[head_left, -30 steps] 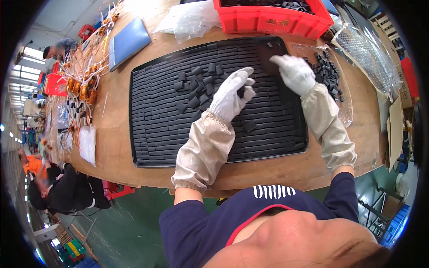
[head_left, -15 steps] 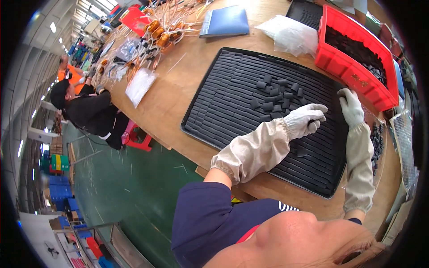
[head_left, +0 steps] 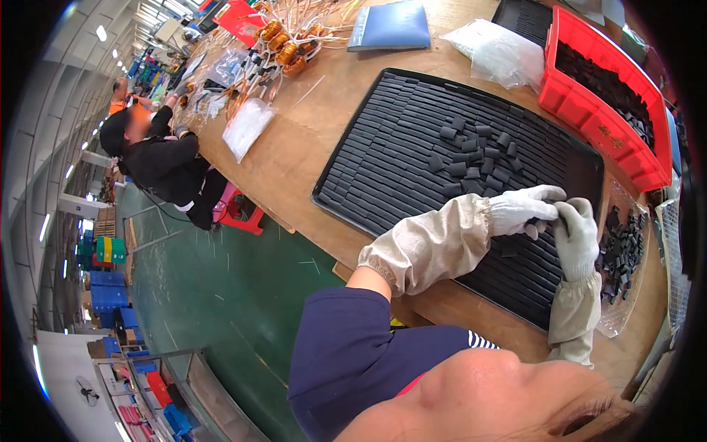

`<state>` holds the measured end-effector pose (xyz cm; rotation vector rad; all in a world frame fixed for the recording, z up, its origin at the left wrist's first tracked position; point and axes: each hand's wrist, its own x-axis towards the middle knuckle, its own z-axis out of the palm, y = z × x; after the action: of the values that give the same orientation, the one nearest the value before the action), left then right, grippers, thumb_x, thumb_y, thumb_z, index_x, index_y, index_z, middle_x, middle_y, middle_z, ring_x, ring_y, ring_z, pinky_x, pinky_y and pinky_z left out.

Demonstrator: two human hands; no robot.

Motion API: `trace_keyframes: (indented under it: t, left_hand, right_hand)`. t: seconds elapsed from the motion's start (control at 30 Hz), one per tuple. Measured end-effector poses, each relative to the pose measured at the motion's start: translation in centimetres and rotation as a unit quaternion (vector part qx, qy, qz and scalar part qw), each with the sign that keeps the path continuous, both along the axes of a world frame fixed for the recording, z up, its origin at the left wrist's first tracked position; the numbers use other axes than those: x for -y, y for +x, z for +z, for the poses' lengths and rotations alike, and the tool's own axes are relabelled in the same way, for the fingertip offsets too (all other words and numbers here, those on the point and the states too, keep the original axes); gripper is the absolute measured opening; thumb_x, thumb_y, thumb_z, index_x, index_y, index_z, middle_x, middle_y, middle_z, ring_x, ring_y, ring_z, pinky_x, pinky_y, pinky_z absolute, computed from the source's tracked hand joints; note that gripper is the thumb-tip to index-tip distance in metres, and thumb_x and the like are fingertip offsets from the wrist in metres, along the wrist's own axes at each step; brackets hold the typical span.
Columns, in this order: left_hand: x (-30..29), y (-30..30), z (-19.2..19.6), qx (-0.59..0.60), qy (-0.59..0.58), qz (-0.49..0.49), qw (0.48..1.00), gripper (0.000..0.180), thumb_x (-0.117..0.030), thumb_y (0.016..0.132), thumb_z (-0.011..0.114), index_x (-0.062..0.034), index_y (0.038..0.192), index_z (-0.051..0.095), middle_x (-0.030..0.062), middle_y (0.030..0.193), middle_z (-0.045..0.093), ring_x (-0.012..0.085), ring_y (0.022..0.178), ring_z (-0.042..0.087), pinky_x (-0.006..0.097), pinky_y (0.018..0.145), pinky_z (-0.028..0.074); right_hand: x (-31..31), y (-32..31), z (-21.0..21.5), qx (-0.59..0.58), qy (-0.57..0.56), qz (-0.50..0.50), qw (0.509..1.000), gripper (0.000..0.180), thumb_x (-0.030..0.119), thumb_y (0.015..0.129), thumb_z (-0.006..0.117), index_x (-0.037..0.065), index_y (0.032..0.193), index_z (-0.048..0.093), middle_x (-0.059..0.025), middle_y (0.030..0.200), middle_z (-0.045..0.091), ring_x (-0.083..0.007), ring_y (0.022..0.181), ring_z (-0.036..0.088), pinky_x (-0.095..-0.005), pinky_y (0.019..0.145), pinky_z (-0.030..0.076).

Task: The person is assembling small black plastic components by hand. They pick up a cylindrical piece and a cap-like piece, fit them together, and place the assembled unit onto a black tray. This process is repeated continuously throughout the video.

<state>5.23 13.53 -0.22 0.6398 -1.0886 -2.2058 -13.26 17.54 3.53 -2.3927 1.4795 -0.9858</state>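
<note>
Apparently touching: left hand (head_left: 519, 210), right hand (head_left: 577, 237), both curled, right of centre; can't tell if either grip pinches anything. Loose black pieces (head_left: 491, 153) on tray (head_left: 582, 166), upper centre-right; light touch likely prevents scatter.

We list 2 gloves (head_left: 578, 247), matt cloth; 2 sleeves (head_left: 434, 243), creased cloth; black tray (head_left: 579, 168), smooth plastic; small black pieces (head_left: 471, 146), matt; red bin (head_left: 600, 134), glossy plastic; tabletop (head_left: 298, 144), smooth wood.

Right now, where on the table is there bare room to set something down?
Left of the black tray, bare wood lies between it and the white packet. Crowded: right of the tray, with loose black pieces and the red bin.
</note>
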Motion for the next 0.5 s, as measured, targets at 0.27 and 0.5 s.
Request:
trace_keyframes:
  t: [0.27,0.5]
  left_hand:
    - [-0.6,0.8,1.2,0.115,-0.096,-0.004,0.989,0.039,-0.037,0.093,0.07,-0.0054,0.114,0.063,0.0002,0.078,0.06,0.0074,0.066,0.057,0.023,0.058,0.05]
    - [-0.1,0.2,-0.1,0.114,-0.035,0.04,0.992,0.027,-0.033,0.097,0.064,-0.0075,0.103,0.063,-0.0001,0.084,0.062,0.0051,0.063,0.055,0.02,0.054,0.049]
  right_hand:
    - [-1.3,-1.3,-1.4,0.058,-0.031,-0.014,0.998,0.033,-0.013,0.078,0.065,0.004,0.105,0.069,-0.0144,0.104,0.06,-0.0307,0.096,0.063,-0.0376,0.083,0.052]
    - [-1.5,-1.5,-1.7,0.028,-0.065,0.017,0.997,0.034,-0.01,0.076,0.07,0.007,0.105,0.071,-0.0131,0.103,0.061,-0.0297,0.092,0.063,-0.0368,0.082,0.052]
